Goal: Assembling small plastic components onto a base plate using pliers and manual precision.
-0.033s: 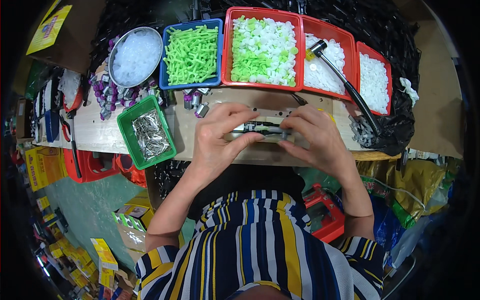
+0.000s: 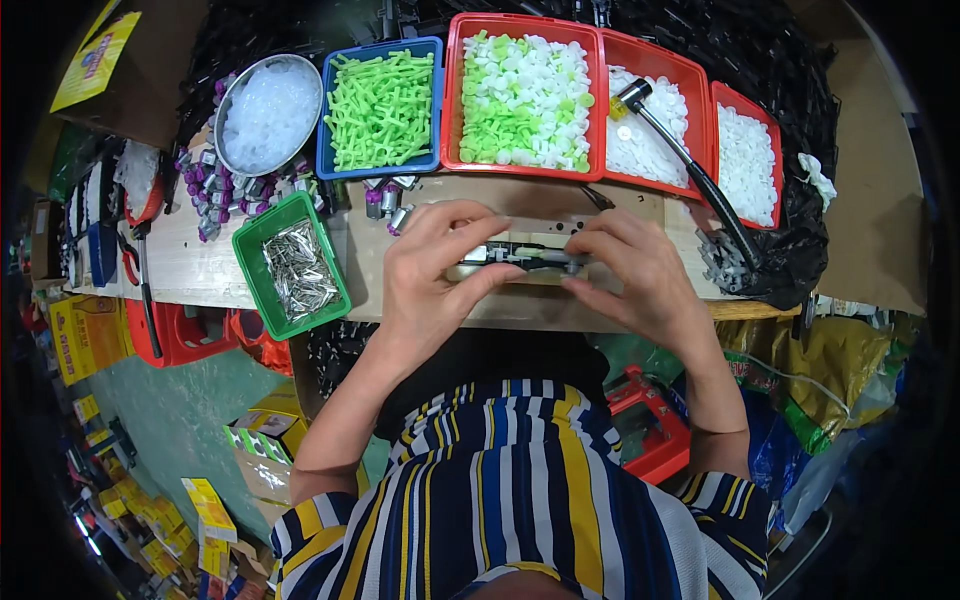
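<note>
On my feed, a bowl (image 2: 317,104) sits left of the tubs (image 2: 452,100) behind the left hand (image 2: 430,262) and right hand (image 2: 642,278); a hammer (image 2: 672,142) crosses one right-hand tub; a bin (image 2: 316,317), at left, holds, apparently, pins (image 2: 300,265).

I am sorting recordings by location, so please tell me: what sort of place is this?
Probably a small assembly workshop. Loose green pieces fill a blue bin, slim metal parts lie in a green tray, and a small mechanism sits between the left hand and right hand.
</note>
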### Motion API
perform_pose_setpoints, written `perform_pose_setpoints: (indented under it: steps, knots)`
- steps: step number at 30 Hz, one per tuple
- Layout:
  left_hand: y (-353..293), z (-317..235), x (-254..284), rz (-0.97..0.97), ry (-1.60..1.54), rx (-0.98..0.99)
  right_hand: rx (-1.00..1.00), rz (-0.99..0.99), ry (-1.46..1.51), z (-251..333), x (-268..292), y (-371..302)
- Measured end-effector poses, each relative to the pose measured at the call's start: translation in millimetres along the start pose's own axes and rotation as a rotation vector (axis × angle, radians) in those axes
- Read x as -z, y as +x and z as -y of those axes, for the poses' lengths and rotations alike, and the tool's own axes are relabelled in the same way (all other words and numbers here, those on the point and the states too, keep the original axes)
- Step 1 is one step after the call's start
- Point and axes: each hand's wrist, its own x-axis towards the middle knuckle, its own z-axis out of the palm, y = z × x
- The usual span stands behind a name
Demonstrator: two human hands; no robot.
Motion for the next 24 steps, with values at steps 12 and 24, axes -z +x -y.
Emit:
perform_pose_setpoints:
  steps: [12,24]
  knots:
    - [-36,24,-23,0.009,0.503,-0.502,-0.087,0.077,-0.056,-8,-2,-10]
    - [-40,27,-27,0.045,0.480,-0.426,-0.034,0.076,-0.077,-9,-11,-7]
